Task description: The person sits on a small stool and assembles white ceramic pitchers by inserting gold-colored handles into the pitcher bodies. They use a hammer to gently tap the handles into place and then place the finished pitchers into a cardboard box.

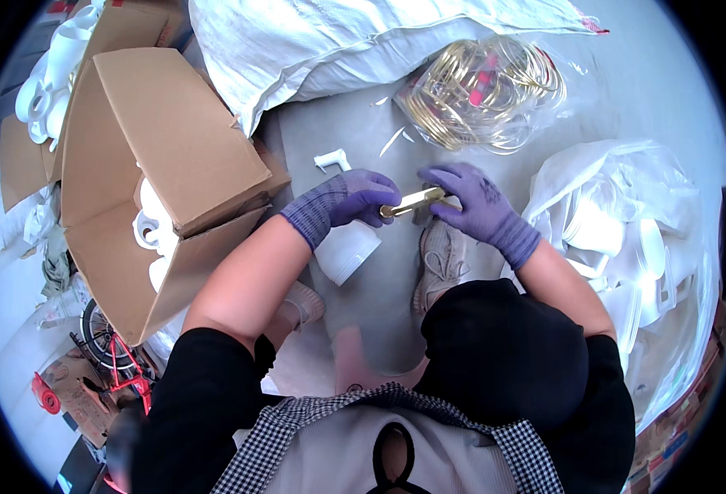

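Observation:
A shiny gold-coloured band (412,201), seen nearly edge-on, spans the space between my two gloved hands. My left hand (368,198), in a purple-grey glove, is closed on its left end. The band's right end is pinched between the thumb and fingers of my right hand (471,200), gloved alike. Below my left hand a white plastic cup-shaped piece (348,253) lies tipped on the floor, partly covered by my forearm and glove. Just beyond that hand is a small bent white plastic piece (332,160).
Gold rings (485,95) fill a clear bag at the far right. An open cardboard box (177,136) with white plastic parts stands left. White parts (618,239) sit in a clear bag right. A large white woven sack (338,49) lies at the back.

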A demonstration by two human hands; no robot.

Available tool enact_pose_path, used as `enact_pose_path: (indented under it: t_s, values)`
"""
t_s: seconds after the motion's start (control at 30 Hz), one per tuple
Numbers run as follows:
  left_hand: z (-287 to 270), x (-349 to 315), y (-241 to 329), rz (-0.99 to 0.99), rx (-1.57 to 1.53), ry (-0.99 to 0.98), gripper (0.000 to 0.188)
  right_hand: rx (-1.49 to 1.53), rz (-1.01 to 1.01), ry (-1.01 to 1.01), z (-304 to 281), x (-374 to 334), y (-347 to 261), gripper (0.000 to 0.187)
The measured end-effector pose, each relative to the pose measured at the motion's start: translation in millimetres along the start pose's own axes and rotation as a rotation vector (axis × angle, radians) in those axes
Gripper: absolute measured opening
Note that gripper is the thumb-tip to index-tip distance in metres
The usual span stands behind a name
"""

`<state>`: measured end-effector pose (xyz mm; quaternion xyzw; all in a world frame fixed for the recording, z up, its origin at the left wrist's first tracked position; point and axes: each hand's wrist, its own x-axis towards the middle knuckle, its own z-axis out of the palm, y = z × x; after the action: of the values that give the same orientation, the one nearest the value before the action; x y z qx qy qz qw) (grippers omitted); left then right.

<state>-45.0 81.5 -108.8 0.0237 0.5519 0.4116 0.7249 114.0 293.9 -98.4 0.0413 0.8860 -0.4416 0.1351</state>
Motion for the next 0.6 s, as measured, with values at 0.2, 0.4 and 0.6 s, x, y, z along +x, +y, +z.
enact_pose_path:
  t_s: [0.2,0.4,0.6]
  values:
    - [16,-48,11,0.245,-0.123,-0.067,0.039,0.407,0.111,-0.104,-38,-14,-37,0.028]
    - [38,-82,25,0.362,-0.299,-0.133,0.045,0.227,-0.131,0.1,-64,-28,-62,0.028]
    - [43,-93,28,0.422,-0.349,-0.198,0.048,0.364,-0.025,0.06,-79,-35,-78,0.031]
